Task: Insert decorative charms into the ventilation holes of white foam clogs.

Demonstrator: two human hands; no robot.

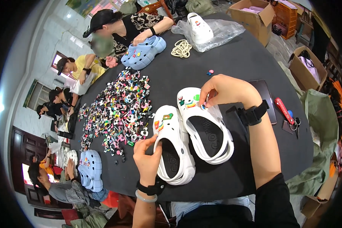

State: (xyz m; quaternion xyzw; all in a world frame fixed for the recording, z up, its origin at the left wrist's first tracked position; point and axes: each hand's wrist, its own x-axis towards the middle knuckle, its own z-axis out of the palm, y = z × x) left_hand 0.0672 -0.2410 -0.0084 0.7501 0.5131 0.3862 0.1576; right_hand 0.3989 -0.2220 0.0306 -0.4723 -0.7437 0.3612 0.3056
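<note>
Two white clogs lie side by side in front of me, toes pointing away. My left hand [146, 155] grips the side of the left clog [186, 161], its thumb at the foot opening. Over the toe of the right clog [228, 146], my right hand [228, 90] pinches a small colourful shoe charm [204, 105] against the upper; the fingers partly hide it. Other charms, such as a green one [167, 116] and a rainbow-like one [192, 103], sit on the clogs' toes. Left of them spreads a big heap of mixed charms [117, 106].
Light blue clogs [90, 169] stand at the left edge and others [144, 53] by a co-worker across the dark table [247, 57]. Farther back are a coiled cord [181, 48] and a white clog [200, 29] on plastic. A dark tablet-like slab [268, 95] and red-handled keys [285, 111] lie right.
</note>
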